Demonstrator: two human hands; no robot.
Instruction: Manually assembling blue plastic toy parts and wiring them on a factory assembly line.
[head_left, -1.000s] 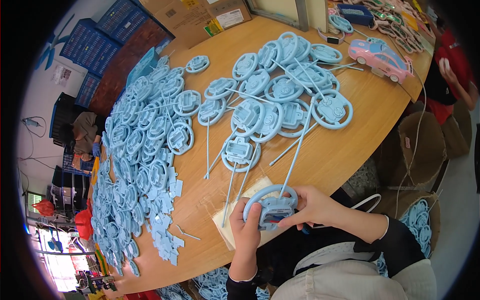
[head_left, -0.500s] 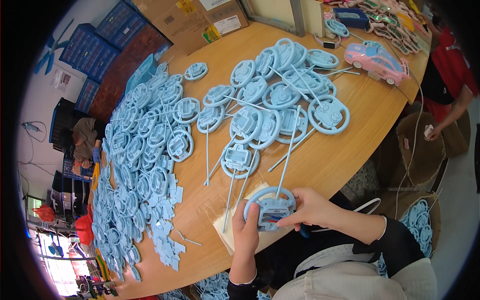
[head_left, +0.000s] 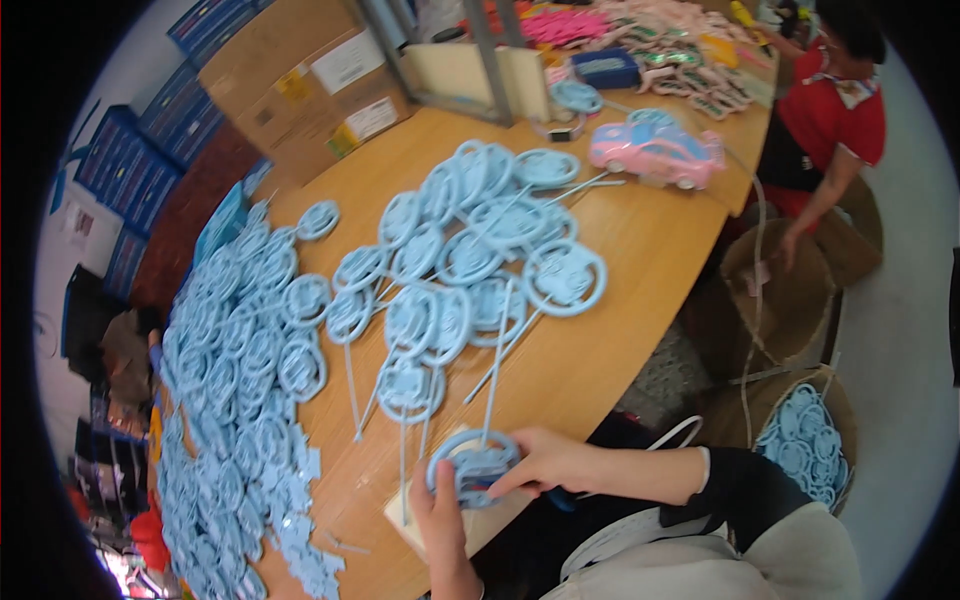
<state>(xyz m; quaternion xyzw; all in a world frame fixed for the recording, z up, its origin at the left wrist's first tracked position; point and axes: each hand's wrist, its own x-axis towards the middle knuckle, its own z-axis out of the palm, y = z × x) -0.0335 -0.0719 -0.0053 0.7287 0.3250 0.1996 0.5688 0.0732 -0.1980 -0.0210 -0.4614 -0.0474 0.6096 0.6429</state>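
My left hand is closed around the left rim of a light-blue toy steering wheel, just over the near table edge. My right hand grips the wheel's right side, its fingertips at the open compartment in the middle. A bit of dark blue shows in that compartment; blur hides what it is. A thin blue rod runs up from the wheel's top. Beneath the hands lies a pale flat sheet or board. Beyond them spreads a cluster of similar wheels, several with rods.
A big heap of blue wheels and flat blue pieces covers the left side. A pink toy car, a blue bin and a cardboard box stand farther back. At right, a person in red reaches into a carton.
My view has swung right, so the table's contents appear farther left and more of the person in red shows. Both hands still hold the steering wheel.
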